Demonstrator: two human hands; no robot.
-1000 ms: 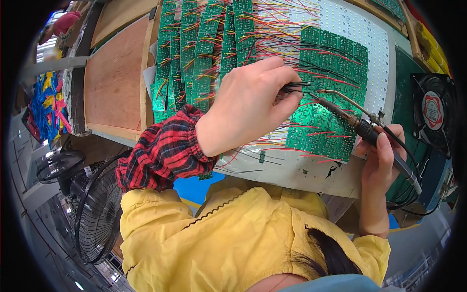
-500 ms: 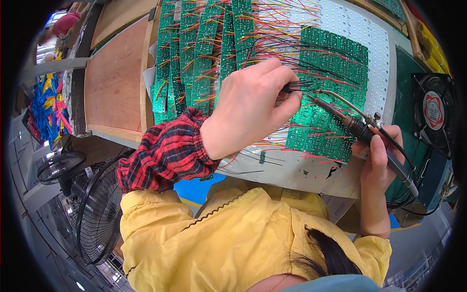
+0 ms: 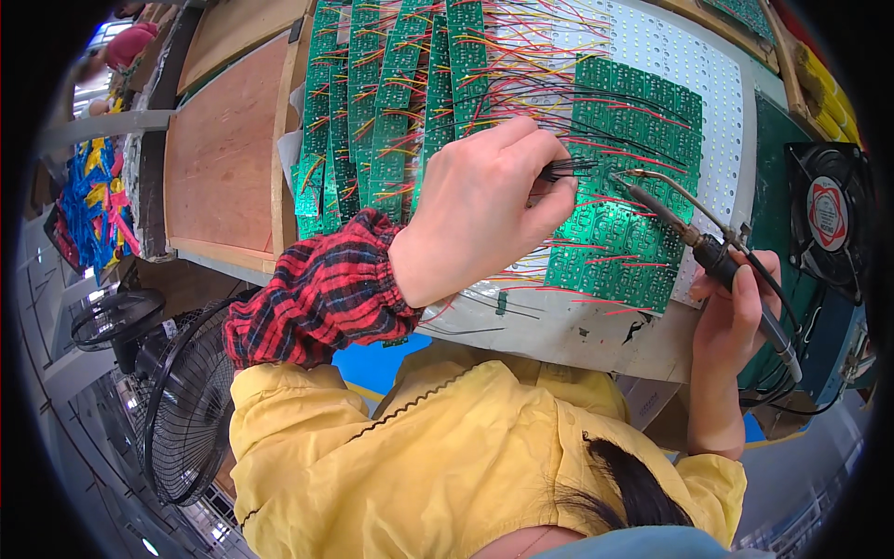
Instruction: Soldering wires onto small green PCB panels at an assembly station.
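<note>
My left hand (image 3: 489, 210) is closed on a bundle of black wires (image 3: 566, 169), whose ends stick out to the right between thumb and fingers. Below those ends lies a panel of green circuit boards (image 3: 643, 140) with red and black wires across it. My right hand (image 3: 740, 307) grips a soldering iron (image 3: 717, 256) by its dark handle. A thin curved metal tube (image 3: 670, 182) is clamped along the iron. The iron's tip hovers over the boards, a short way right of the black wire ends; whether it touches a board I cannot tell.
Strips of green boards (image 3: 396, 84) with red and yellow wires overlap at the back left. A white dotted panel (image 3: 722, 140) lies under the boards. A square black fan (image 3: 827, 219) stands at right, a wooden tray (image 3: 223, 149) at left. A round fan (image 3: 191, 410) is low left.
My right hand has drawn the soldering iron slightly to the right, so its tip is farther from the wire ends. My left hand has barely moved and keeps the black wires.
</note>
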